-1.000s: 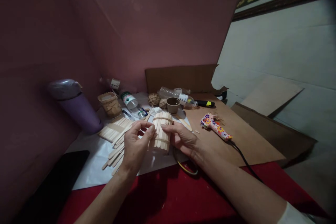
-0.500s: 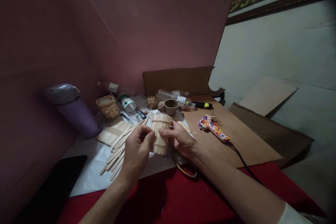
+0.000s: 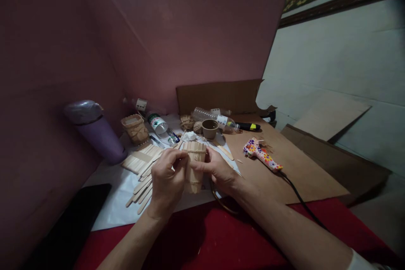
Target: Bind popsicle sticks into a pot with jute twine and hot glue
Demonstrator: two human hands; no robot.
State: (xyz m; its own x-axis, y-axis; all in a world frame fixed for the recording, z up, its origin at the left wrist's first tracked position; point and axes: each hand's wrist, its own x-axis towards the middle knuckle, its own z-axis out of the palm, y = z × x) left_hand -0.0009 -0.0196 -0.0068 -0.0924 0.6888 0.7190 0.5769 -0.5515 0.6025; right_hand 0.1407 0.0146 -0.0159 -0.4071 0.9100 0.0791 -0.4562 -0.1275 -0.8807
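A small craft-stick cup [image 3: 195, 174], wrapped with twine near its top and bottom, is held over the front of the white paper. My right hand [image 3: 220, 171] grips it from the right, with the thumb across its front and the other fingers behind. At the cup's upper left side, level with the top twine band, my left hand [image 3: 167, 175] has thumb and fingertips pinched together. What sits in that pinch is too small to make out. Loose craft sticks [image 3: 141, 192] lie left of my left hand, near a banded bundle of sticks [image 3: 142, 158].
A floral glue gun [image 3: 262, 156] with a black cord lies on cardboard [image 3: 303, 177] at right. Behind the cup are a small round pot [image 3: 209, 130], twine balls [image 3: 187, 122] and plastic bottles [image 3: 158, 123]. A finished-looking stick pot [image 3: 135, 128] and purple tumbler [image 3: 101, 139] stand left.
The cup has tipped so that its rim shows more. My left fingers have moved up its side to the top twine band. The whole view has shifted slightly.
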